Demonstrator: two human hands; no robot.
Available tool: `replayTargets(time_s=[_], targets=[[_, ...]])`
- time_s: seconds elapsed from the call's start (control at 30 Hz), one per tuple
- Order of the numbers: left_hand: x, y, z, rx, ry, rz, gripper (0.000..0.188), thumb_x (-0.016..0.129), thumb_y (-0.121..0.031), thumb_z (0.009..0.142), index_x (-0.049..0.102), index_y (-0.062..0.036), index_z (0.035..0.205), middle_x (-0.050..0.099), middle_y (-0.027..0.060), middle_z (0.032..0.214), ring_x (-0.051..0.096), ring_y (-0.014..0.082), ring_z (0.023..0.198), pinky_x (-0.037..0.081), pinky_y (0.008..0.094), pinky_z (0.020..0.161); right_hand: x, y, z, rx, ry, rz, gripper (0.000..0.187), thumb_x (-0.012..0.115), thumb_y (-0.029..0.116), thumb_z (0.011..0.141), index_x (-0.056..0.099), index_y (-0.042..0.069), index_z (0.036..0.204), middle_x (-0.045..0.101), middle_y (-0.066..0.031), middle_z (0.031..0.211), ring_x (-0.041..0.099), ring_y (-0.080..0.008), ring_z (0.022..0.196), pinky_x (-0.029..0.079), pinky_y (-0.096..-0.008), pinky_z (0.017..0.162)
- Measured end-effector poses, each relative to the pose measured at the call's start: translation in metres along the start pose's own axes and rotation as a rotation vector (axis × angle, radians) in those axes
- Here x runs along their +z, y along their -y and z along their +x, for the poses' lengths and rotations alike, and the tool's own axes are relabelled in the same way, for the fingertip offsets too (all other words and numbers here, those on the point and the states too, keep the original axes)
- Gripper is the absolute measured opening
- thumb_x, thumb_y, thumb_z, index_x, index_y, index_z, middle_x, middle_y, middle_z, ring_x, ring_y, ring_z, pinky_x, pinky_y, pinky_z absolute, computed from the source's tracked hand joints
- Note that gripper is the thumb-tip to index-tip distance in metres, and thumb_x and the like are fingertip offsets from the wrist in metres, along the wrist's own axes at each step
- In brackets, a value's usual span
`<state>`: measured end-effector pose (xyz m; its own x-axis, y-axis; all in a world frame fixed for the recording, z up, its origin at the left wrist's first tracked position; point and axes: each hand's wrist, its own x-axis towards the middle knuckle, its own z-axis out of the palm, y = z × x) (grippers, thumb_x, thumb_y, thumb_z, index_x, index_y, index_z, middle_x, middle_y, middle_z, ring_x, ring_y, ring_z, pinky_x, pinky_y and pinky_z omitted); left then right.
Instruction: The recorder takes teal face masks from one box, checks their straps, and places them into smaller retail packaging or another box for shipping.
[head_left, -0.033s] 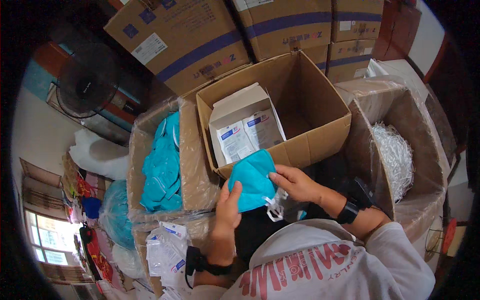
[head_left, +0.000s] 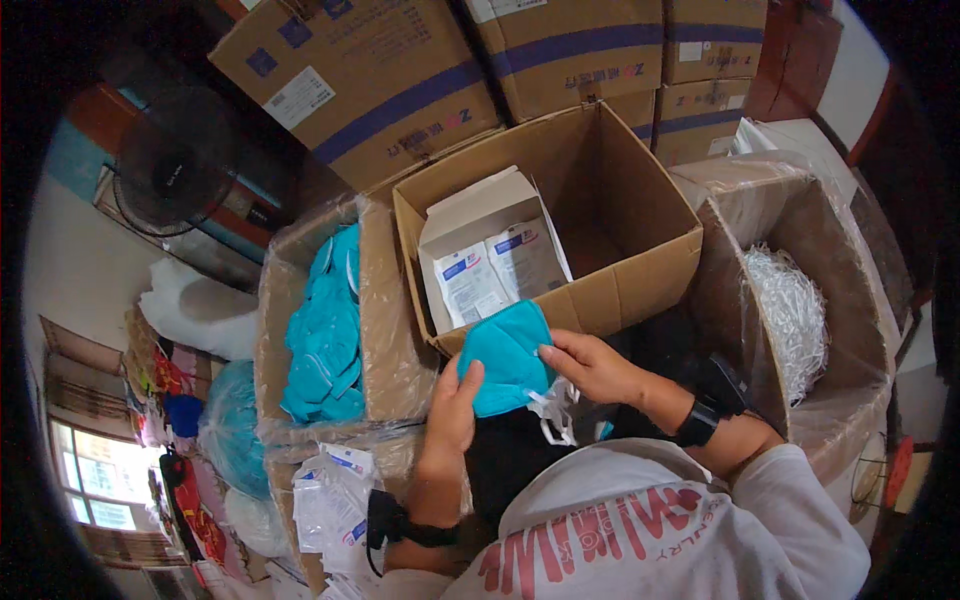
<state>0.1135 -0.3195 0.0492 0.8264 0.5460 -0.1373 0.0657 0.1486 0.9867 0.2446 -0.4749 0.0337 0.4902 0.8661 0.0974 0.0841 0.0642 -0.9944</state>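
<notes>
A teal folded face mask (head_left: 505,360) is held flat between my two hands, in front of the large carton. My left hand (head_left: 455,408) grips its left edge, thumb on top. My right hand (head_left: 592,362) pinches the right edge between thumb and fingers. White ear loops (head_left: 555,412) dangle from the mask's lower right corner, below my right hand. Just beyond the mask, a small white box (head_left: 430,240) sits tilted inside the open large carton (head_left: 600,290), with white printed packets (head_left: 520,262) in it.
Left stands a plastic-lined carton (head_left: 380,330) of teal masks (head_left: 325,340); nearer me lie white packets (head_left: 335,510). A lined carton (head_left: 850,270) on the right holds a heap of white straps (head_left: 785,320). Closed cartons (head_left: 370,80) are stacked behind, and a fan (head_left: 175,170) stands far left.
The ear loops have swung slightly to the right. My left wrist and the mask have shifted only a little; both hands keep their grip.
</notes>
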Motion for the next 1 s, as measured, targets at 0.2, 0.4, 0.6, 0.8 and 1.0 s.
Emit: replayTargets(time_s=[0.2,0.4,0.6,0.8,1.0], targets=[[0.036,-0.053,0.021,0.649,-0.086,0.886,0.035,0.048,-0.015,0.085,0.048,-0.0045,0.118,0.048,0.0176,0.119,0.042,0.0332,0.115,0.031,0.0374,0.097,-0.001,0.017,0.005,-0.162,-0.033,-0.458,0.017,0.047,0.017,0.086,0.048,0.002,0.081,0.053,-0.0188,0.075,0.052,-0.0375,0.074,0.04,-0.0431,0.064],[0.064,-0.061,0.035,0.173,0.067,1.006,0.027,0.049,-0.03,0.087,0.058,-0.0048,0.091,0.06,0.0175,0.075,0.057,0.0352,0.071,0.043,0.0391,0.061,-0.001,0.021,-0.002,-0.261,-0.037,-0.518,0.016,0.048,0.019,0.086,0.048,0.003,0.081,0.052,-0.0181,0.071,0.053,-0.0352,0.069,0.04,-0.0428,0.06],[0.027,-0.025,0.059,0.288,-0.114,0.638,0.03,0.053,-0.031,0.086,0.056,-0.0028,0.076,0.049,0.0049,0.057,0.045,0.0133,0.053,0.037,0.029,0.051,-0.029,0.01,-0.012,0.152,0.33,-0.091,0.028,0.045,0.03,0.091,0.051,0.003,0.09,0.054,-0.008,0.075,0.051,-0.0149,0.07,0.042,-0.0285,0.063],[-0.014,-0.057,0.063,0.327,-0.313,0.608,0.032,0.052,-0.028,0.088,0.053,-0.0015,0.07,0.039,-0.0046,0.056,0.034,0.0044,0.054,0.029,0.0225,0.046,-0.062,-0.013,-0.026,0.348,0.411,0.149,0.026,0.044,0.029,0.092,0.053,0.005,0.095,0.053,0.0004,0.079,0.048,-0.0079,0.073,0.042,-0.024,0.065],[-0.031,-0.049,0.063,0.326,-0.278,0.601,0.033,0.054,-0.029,0.086,0.054,-0.0008,0.069,0.041,-0.0039,0.054,0.035,0.0042,0.053,0.028,0.0231,0.046,-0.063,-0.002,-0.022,0.509,0.392,0.319,0.026,0.043,0.029,0.092,0.054,0.005,0.095,0.055,0.0016,0.078,0.051,-0.0067,0.073,0.042,-0.0207,0.065]])
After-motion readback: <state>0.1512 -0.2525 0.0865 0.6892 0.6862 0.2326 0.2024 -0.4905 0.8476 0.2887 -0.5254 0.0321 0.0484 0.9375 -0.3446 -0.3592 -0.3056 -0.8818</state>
